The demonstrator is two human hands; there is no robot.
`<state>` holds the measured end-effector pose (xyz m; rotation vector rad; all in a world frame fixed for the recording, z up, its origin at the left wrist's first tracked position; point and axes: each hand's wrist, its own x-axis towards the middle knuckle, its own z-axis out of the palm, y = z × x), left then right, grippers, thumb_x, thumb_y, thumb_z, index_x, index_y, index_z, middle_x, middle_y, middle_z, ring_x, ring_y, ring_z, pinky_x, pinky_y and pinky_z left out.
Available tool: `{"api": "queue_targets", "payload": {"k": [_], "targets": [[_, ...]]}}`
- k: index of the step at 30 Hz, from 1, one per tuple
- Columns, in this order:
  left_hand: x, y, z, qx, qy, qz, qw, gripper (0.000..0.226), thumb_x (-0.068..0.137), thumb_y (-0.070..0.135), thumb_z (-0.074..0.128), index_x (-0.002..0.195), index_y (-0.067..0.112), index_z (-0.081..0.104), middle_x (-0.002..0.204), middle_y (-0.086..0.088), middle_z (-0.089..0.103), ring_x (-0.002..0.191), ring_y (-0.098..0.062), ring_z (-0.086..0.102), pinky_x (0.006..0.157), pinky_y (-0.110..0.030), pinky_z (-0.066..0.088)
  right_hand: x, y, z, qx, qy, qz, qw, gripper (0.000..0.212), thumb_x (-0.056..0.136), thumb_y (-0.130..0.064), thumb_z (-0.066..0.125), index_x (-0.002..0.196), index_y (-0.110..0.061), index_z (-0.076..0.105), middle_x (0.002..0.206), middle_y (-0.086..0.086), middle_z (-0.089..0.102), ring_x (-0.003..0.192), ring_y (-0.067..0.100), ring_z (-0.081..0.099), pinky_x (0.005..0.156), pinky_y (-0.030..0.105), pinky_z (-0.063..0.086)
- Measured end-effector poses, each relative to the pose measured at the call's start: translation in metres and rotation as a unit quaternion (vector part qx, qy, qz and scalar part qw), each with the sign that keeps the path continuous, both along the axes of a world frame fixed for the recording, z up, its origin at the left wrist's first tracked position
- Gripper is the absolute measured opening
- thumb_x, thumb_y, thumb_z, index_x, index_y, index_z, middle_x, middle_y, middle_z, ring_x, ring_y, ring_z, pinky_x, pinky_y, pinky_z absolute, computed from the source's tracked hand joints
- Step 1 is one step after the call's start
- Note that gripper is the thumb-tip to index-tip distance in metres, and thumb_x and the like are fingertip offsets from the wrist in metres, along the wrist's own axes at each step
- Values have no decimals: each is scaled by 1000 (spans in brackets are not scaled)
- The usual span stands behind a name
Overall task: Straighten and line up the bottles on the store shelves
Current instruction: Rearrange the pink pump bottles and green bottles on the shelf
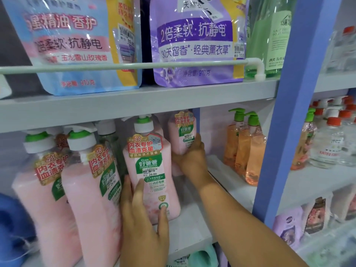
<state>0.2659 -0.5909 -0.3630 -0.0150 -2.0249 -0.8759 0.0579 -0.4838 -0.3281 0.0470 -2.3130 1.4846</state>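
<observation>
At the centre of the frame, the left hand (143,214) lies against the front of a pink pump bottle (152,170) on the middle shelf (192,234), fingers spread along its label and thumb on its lower right; it seems a light grip. Behind it, the right hand (189,157) curls round the base of a second pink bottle (182,132) further back. Two more pink bottles (63,189) lean at lower left. Orange pump bottles (244,147) stand well apart, right of centre. Refill pouches (192,41) fill the upper shelf.
</observation>
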Motion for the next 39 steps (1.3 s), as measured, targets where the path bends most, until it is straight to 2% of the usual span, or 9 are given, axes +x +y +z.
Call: {"api": "queue_targets", "payload": {"k": [6, 11, 15, 18, 20, 24, 27, 30, 39], "targets": [[4, -3, 4, 12, 6, -20, 1000, 96, 69, -4, 86, 148, 19, 39, 162, -9, 30, 150, -13, 25, 121, -12, 13, 26, 10, 15, -74, -2, 10, 997, 110, 76, -52, 83, 159, -16, 21, 144, 10, 42, 135, 31, 47, 108, 44, 47], [4, 3, 8, 32, 14, -49, 998, 82, 76, -3, 82, 140, 34, 46, 153, 8, 38, 143, 8, 28, 113, -5, 20, 112, 36, 25, -227, 36, 106, 967, 24, 94, -35, 69, 117, -32, 61, 112, -12, 69, 103, 3, 67, 87, 22, 55], [-11, 19, 19, -4, 12, -124, 992, 45, 86, -4, 66, 120, 26, 63, 144, 10, 42, 139, 4, 38, 112, -7, 26, 138, 45, 14, -150, 52, 197, 968, 60, 80, -33, 84, 131, -36, 52, 123, -15, 65, 110, -1, 64, 90, 16, 52], [-35, 18, 31, 39, 7, -147, 988, 24, 83, 0, 55, 91, 12, 74, 124, 6, 62, 121, 1, 57, 103, -14, 42, 129, 45, 7, -118, 79, 139, 980, 89, 61, -43, 90, 137, -45, 43, 130, -9, 61, 116, 8, 64, 97, 41, 56], [-47, 15, 41, 87, 18, -117, 989, 24, 84, 5, 52, 93, 12, 73, 115, 7, 63, 113, -3, 60, 101, -22, 47, 124, 44, 2, -95, 94, 106, 985, 97, 55, -40, 90, 137, -46, 40, 128, -9, 58, 116, 10, 62, 96, 44, 56], [-81, 12, 62, 193, -13, -10, 981, 52, 84, 16, 63, 135, 14, 50, 138, -6, 42, 122, -22, 51, 106, -35, 43, 122, 41, -2, -18, 75, 70, 995, 119, 57, -45, 90, 152, -42, 19, 134, -11, 48, 124, 14, 54, 95, 42, 54], [-109, 9, 67, 221, -52, 21, 974, 92, 64, 44, 76, 143, 27, 32, 139, -11, 42, 125, -35, 52, 103, -51, 49, 113, 42, -4, -13, 69, 50, 996, 119, 59, -46, 89, 154, -38, 18, 137, -7, 47, 123, 17, 55, 90, 37, 53], [-116, 10, 62, 218, -92, 40, 971, 112, 62, 44, 86, 152, 27, 22, 141, -15, 42, 128, -37, 49, 104, -53, 46, 101, 43, -7, -22, 82, 22, 996, 120, 57, -41, 94, 153, -29, 24, 137, -2, 48, 122, 18, 55, 88, 29, 48], [-103, 4, 61, 235, -107, 11, 966, 105, 50, 38, 80, 144, 26, 35, 126, -7, 60, 109, -29, 64, 91, -40, 53, 63, 39, -9, -53, 51, 39, 997, 113, 46, -45, 92, 143, -26, 35, 128, -4, 52, 114, 20, 57, 95, 46, 55]]}}
